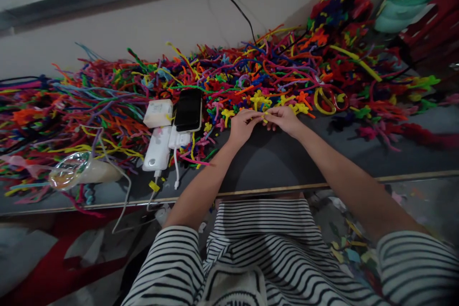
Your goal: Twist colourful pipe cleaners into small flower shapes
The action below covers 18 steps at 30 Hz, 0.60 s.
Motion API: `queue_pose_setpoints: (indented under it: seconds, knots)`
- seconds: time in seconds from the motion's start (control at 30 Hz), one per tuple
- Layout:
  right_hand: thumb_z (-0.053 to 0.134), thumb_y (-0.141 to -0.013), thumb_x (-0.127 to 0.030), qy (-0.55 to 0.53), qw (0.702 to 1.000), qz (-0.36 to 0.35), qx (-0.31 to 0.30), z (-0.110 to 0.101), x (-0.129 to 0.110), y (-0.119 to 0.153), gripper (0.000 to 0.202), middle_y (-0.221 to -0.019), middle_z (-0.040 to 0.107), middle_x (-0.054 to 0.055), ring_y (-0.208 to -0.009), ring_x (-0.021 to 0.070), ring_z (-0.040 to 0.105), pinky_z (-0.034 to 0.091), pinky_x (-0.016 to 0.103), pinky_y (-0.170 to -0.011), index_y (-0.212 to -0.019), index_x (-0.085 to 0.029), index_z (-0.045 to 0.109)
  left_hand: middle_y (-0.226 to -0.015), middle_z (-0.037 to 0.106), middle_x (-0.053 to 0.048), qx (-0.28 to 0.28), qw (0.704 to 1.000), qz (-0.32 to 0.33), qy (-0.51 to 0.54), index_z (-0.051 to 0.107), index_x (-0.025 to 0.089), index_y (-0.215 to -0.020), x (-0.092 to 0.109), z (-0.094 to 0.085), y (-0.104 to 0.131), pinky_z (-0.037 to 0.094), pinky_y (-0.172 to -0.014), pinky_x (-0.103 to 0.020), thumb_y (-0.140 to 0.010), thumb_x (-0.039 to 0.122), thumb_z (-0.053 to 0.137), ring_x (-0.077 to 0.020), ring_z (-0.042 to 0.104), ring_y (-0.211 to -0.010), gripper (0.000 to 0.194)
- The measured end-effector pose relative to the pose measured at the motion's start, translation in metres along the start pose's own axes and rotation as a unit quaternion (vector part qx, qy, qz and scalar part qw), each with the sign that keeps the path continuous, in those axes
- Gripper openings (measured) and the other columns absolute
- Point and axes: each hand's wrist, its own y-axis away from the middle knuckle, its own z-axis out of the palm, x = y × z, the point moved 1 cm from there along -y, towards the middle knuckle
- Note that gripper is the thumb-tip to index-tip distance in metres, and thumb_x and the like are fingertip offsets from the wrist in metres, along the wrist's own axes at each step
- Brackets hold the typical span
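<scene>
My left hand (243,126) and my right hand (282,120) meet over the dark table, thumbs and fingertips pinched together. Between them is a small yellow pipe-cleaner piece (265,115), mostly covered by the fingers. Just beyond the hands lie yellow pipe-cleaner shapes (260,100) among a long heap of coloured pipe cleaners (229,69). To the right of my right hand, scissors (324,101) with yellow and red handles rest at the heap's edge.
Left of my hands are a black-screened phone (188,111), a white box (158,113), a white power bank (157,149) and a white cable (176,169). A clear plastic cup (71,171) lies on its side farther left. The table's edge (272,190) runs before my body.
</scene>
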Motion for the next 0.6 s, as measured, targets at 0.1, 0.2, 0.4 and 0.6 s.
queue_pose_setpoints:
  seconds: [0.1, 0.2, 0.4, 0.6]
  knots:
    - [0.087, -0.063, -0.057, 0.003, 1.000, -0.006, -0.003, -0.0007, 0.0004, -0.0002, 0.048, -0.067, 0.072, 0.004, -0.048, 0.0098, 0.061, 0.042, 0.019, -0.039, -0.078, -0.015, 0.071, -0.083, 0.078, -0.002, 0.009, 1.000, 0.027, -0.004, 0.081, 0.026, -0.087, 0.0001, -0.0002, -0.0005, 0.056, -0.082, -0.035, -0.086, 0.020, 0.075, -0.0172, 0.071, -0.083, 0.009]
    - [0.087, -0.063, -0.056, 0.007, 1.000, -0.014, -0.005, -0.0005, -0.0003, 0.0002, 0.047, -0.067, 0.072, 0.004, -0.048, 0.0094, 0.061, 0.042, 0.018, -0.039, -0.078, -0.014, 0.070, -0.082, 0.078, -0.003, 0.015, 0.999, 0.046, -0.006, 0.081, 0.026, -0.085, 0.0009, 0.0003, -0.0009, 0.057, -0.081, -0.036, -0.086, 0.021, 0.075, -0.0174, 0.071, -0.080, 0.008]
    - [0.086, -0.064, -0.057, 0.007, 1.000, -0.019, 0.018, 0.0004, -0.0005, -0.0001, 0.047, -0.066, 0.071, 0.003, -0.047, 0.0093, 0.059, 0.040, 0.019, -0.038, -0.078, -0.015, 0.070, -0.082, 0.078, -0.003, 0.026, 0.999, 0.042, -0.022, 0.080, 0.025, -0.085, 0.0030, 0.0000, -0.0017, 0.056, -0.079, -0.035, -0.089, 0.026, 0.072, -0.0170, 0.070, -0.079, 0.009]
    - [0.084, -0.064, -0.063, -0.032, 0.998, -0.043, 0.017, 0.0001, -0.0032, 0.0014, 0.054, -0.072, 0.073, 0.003, -0.050, 0.0106, 0.062, 0.044, 0.020, -0.041, -0.086, -0.016, 0.072, -0.084, 0.076, -0.005, 0.049, 0.995, 0.018, -0.085, 0.076, 0.020, -0.085, 0.0075, -0.0032, -0.0013, 0.048, -0.061, -0.025, -0.092, 0.033, 0.067, -0.0145, 0.066, -0.076, 0.017]
